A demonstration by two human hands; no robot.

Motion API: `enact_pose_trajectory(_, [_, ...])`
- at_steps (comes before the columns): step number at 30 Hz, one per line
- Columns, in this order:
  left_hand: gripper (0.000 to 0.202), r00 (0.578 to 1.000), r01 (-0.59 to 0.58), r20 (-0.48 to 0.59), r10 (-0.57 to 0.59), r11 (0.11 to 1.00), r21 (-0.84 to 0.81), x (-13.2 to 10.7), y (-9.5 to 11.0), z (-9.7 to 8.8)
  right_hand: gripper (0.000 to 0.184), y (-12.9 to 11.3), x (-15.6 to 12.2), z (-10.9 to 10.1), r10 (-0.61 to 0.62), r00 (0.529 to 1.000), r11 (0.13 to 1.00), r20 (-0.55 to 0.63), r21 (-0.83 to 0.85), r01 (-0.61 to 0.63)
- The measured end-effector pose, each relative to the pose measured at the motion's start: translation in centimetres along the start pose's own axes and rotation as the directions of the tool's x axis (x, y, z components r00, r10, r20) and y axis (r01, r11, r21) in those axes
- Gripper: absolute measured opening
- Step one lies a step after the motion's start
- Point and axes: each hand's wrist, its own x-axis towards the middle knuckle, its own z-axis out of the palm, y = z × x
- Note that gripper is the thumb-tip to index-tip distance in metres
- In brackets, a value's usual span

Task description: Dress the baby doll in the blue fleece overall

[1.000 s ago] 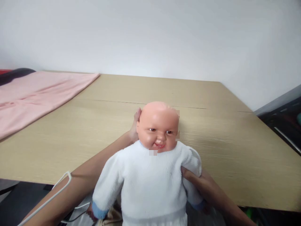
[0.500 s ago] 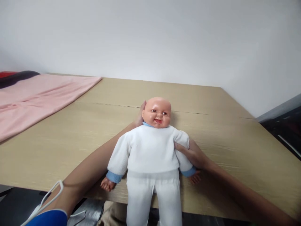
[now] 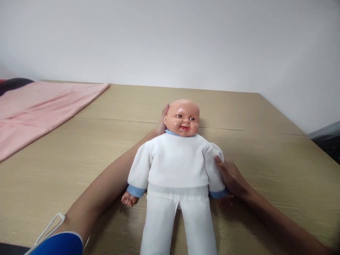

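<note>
A baby doll (image 3: 176,166) in a white fleece top and white trousers lies on its back on the wooden table (image 3: 66,156), head toward the wall. My left hand (image 3: 162,122) is under and behind the doll's head, fingers curled round it, mostly hidden. My right hand (image 3: 230,175) rests against the doll's upper arm and side, fingers pressed on the white sleeve. The doll's small bare hands stick out of blue cuffs beside its hips.
A pink cloth (image 3: 39,106) is spread over the far left of the table, with a dark object (image 3: 13,83) behind it. A white wall stands beyond the table. A white cord (image 3: 50,226) hangs near my left sleeve.
The doll went from upright near the table edge to lying flat further onto the table. Both hands moved forward with it; the right hand slid from its armpit to its outer arm.
</note>
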Motion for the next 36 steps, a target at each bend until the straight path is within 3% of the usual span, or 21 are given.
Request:
enact_pose_trajectory(5, [0.102, 1.0, 0.0, 0.005, 0.0, 1.0, -0.004, 2.5, 1.2, -0.4, 0.08, 0.7, 0.4, -1.5, 0.027, 0.997, 0.999, 0.072, -0.025, -0.026])
enact_pose_trajectory(9, [0.104, 1.0, 0.017, -0.019, -0.017, 1.0, 0.016, 4.2, 2.2, -1.1, 0.066, 1.3, 0.2, -1.9, 0.096, 0.986, 0.99, 0.138, 0.093, -0.109])
enact_pose_trajectory(12, [0.104, 0.996, 0.039, -0.082, -0.037, 0.999, 0.029, 4.9, 2.6, -1.8, 0.054, 1.6, 0.2, -1.8, 0.104, 0.99, 0.989, 0.099, 0.091, -0.113])
enact_pose_trajectory(17, [0.099, 0.994, 0.056, -0.095, -0.056, 0.998, 0.002, 4.8, 2.7, -2.3, 0.056, 2.7, 0.3, -1.5, 0.082, 0.995, 0.997, 0.059, 0.009, -0.083])
enact_pose_trajectory(23, [0.079, 0.988, 0.041, -0.151, -0.04, 0.999, 0.002, 4.7, 3.0, -2.2, 0.057, 2.9, -0.1, -1.5, 0.098, 0.995, 0.991, -0.024, -0.084, -0.099])
enact_pose_trajectory(31, [0.083, 0.986, 0.061, -0.156, -0.051, 0.996, 0.06, 5.0, 2.7, -3.8, 0.062, 2.3, 0.1, -1.5, 0.108, 0.993, 0.985, -0.055, -0.133, -0.115])
enact_pose_trajectory(36, [0.087, 0.976, 0.098, -0.199, -0.084, 0.993, 0.06, 4.5, 2.8, -3.3, 0.058, 2.4, 0.1, -1.6, 0.087, 0.995, 0.987, -0.05, -0.134, -0.093])
